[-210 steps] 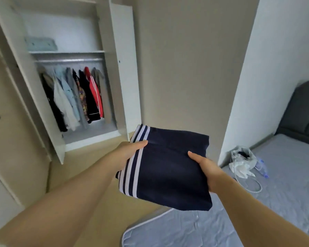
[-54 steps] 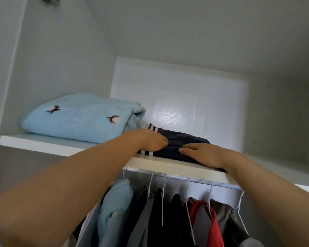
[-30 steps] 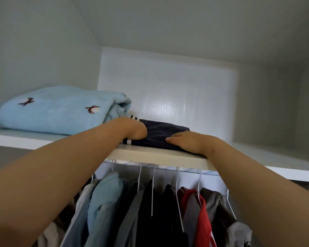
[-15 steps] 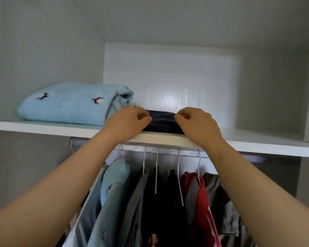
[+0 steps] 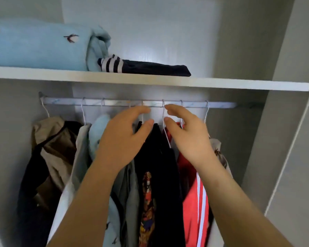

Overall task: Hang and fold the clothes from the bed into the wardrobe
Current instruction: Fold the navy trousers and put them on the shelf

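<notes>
Folded navy garment [image 5: 150,68], white-striped edge: flat on wardrobe shelf [image 5: 239,84], touching light-blue blanket [image 5: 39,45]. Left hand [image 5: 121,139], right hand [image 5: 187,138]: fingers loosely spread, holding nothing, below rail [image 5: 221,105], before hanging clothes [image 5: 161,175].

A white wardrobe shelf [image 5: 221,84] runs level above the left fingers [image 5: 141,111] and the right fingers [image 5: 175,108], apart from both. Straight above the fingers a folded navy garment [image 5: 150,68] lies flat on the shelf, close to its front edge, with white stripes at its left end. Up and to the left of the left fingers sits a thick folded light-blue blanket [image 5: 37,45] with small dark embroidered marks. Its right end touches the garment's striped end.
</notes>
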{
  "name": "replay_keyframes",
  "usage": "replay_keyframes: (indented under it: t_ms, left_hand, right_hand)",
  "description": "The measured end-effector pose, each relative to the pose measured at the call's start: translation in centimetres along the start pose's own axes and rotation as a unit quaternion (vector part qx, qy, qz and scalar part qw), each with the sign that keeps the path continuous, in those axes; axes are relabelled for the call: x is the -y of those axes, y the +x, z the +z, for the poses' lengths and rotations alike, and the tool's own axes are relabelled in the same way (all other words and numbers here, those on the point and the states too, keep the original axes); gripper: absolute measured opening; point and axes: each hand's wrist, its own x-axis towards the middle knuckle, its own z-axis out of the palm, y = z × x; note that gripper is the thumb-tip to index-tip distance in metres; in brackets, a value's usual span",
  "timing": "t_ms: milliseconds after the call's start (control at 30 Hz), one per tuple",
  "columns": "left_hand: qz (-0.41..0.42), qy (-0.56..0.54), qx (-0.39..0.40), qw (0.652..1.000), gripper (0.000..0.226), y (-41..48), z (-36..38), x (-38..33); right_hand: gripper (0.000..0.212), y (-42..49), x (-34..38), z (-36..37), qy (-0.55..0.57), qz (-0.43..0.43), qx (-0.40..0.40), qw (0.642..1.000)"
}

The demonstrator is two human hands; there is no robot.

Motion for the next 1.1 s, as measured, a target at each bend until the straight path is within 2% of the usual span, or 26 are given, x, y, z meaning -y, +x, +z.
replay_keyframes:
  t_ms: [67, 167, 233, 400, 533, 667, 800, 1100]
  left_hand:
    - [-0.050, -0.063, 0.025, 0.996, 0.017, -1.5, 0.5, 1.2]
    - [-0.115, -0.142, 0.041, 0.982, 0.023, -4.0, 1.9, 3.3]
    - [-0.151, -0.166, 0.088, 0.971, 0.022, -6.1, 3.3, 4.3]
    - [-0.239, -0.230, 0.242, 0.912, 0.021, -11.2, 6.6, 4.9]
    - [-0.276, -0.266, 0.348, 0.856, 0.021, -15.7, 9.4, 2.5]
    - [-0.275, -0.295, 0.462, 0.790, 0.018, -20.4, 11.3, -2.3]
    - [-0.235, -0.298, 0.578, 0.723, 0.012, -26.0, 12.0, -8.0]
    - [-0.126, -0.255, 0.762, 0.582, 0.011, -41.6, 9.4, -20.1]
  right_hand:
    - [0.029, -1.7, -1.0, 1.4, 0.035, 0.059, -0.017, 0.997]
    - [0.027, -4.9, -2.3, 3.1, 0.084, 0.146, -0.050, 0.984]
    - [0.026, -7.6, -3.2, 3.9, 0.091, 0.208, -0.067, 0.972]
    - [0.025, -15.4, -4.9, 3.8, 0.061, 0.344, -0.108, 0.931]
    - [0.022, -22.7, -5.3, 1.5, 0.032, 0.452, -0.171, 0.875]
    - [0.020, -29.8, -4.0, -1.0, 0.007, 0.529, -0.247, 0.812]
    - [0.020, -37.5, -1.4, -3.6, -0.008, 0.582, -0.342, 0.738]
    - [0.015, -55.6, 7.4, -8.5, -0.014, 0.626, -0.513, 0.587]
